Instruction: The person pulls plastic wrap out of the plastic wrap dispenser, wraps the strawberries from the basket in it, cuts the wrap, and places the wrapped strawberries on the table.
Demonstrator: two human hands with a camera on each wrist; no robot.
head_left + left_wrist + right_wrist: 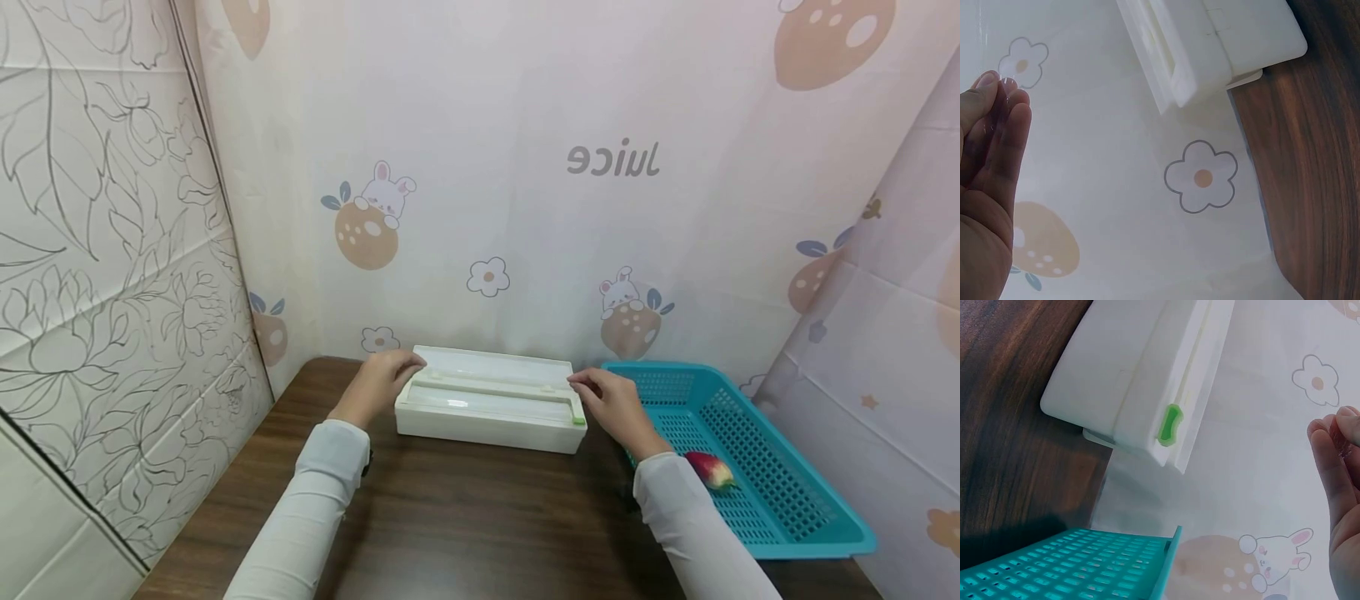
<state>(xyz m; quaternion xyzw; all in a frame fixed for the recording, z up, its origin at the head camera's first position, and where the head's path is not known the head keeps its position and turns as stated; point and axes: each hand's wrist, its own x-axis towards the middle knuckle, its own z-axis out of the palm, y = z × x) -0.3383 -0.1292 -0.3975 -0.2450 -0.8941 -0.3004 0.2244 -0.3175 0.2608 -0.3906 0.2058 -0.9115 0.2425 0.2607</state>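
Note:
A long white film-dispenser box (491,408) lies across the dark wooden table (465,517), close to the back curtain. Its lid stands raised, and a small green slider (579,419) sits at its right end. My left hand (408,362) is at the box's left end and my right hand (581,382) at its right end. In the left wrist view the left hand (997,84) pinches a thin clear film with its fingers pressed together, above the box (1210,44). In the right wrist view the right hand (1341,425) pinches the same faint film beside the box (1122,375) and slider (1169,424).
A teal perforated basket (787,517) stands to the right of the box, with a red fruit (711,471) lying in it. Printed curtains close in the table at the back, left and right. Bare wood (450,542) lies between my forearms.

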